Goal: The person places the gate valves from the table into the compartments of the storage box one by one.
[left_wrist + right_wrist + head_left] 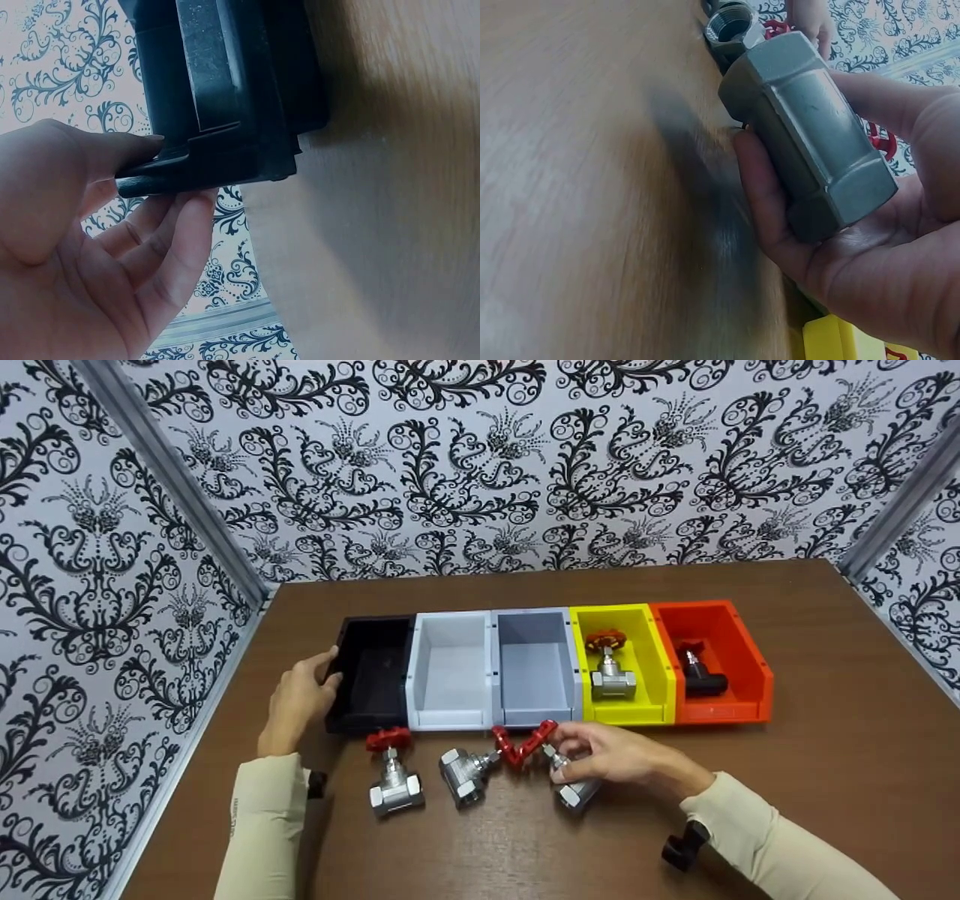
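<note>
Steel valve (578,795) sits tilted in the right hand (619,754), its body gripped between curled fingers and thumb. Left of these fingers, a second valve (460,777) lies near on the table (480,859), and a third valve (397,794) stands farther off. Beyond the fingertips, a yellow bin (628,714) holds another valve (613,683). The left hand (298,701) pinches the side rim of a black bin (373,679) between thumb and fingers.

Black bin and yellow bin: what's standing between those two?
Between the black bin and the yellow bin stand a white bin and a grey bin, the white one beside the black. The head view shows it.
</note>
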A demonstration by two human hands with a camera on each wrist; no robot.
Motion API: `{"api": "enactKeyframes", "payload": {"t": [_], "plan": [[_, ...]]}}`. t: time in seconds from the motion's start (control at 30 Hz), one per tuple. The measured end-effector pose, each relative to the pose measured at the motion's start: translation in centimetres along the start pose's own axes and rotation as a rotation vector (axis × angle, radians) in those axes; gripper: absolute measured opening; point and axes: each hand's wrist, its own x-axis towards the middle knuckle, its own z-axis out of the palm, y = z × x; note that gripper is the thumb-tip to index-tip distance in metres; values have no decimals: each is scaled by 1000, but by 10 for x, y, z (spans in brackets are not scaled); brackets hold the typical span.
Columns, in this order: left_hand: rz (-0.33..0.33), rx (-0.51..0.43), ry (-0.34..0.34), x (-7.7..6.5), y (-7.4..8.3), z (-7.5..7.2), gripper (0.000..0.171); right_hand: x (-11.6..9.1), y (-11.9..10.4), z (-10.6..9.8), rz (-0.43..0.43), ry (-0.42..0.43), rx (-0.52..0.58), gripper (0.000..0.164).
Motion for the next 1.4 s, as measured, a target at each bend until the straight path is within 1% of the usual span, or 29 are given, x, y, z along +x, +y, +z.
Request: {"api": "enactKeyframes", "payload": {"t": [0.23, 0.33, 0.47, 0.7, 0.9, 0.93, 1.07, 1.17, 1.4], "plan": [[-2, -6, -1, 0, 0, 0, 50, 1, -1, -1, -10, 10, 19, 45], [-6, -6, -5, 0, 0, 0, 50, 2, -2, 0, -15, 17, 54, 46], [-7, -1, -8, 0, 0, -1, 50, 3, -6, 0, 1, 47, 119, 46], [-12, -3, -15, 0, 0, -1, 51, 4, -9, 0, 23, 109, 183, 52], [-5, -1, -14, 1, 2, -2, 51, 7, -12, -2, -14, 168, 173, 57], [-3, -1, -13, 1, 2, -2, 51, 8, -12, -3, -26, 176, 168, 56], [-5, -4, -12, 0, 2, -2, 50, 12, -14, -3, -43, 200, 207, 50], [-11, -5, -15, 0, 2, -1, 50, 13, -16, -3, -42, 212, 228, 49], [-10, -13, -11, 0, 1, -1, 50, 17, -19, -1, -24, 277, 178, 52]]}}
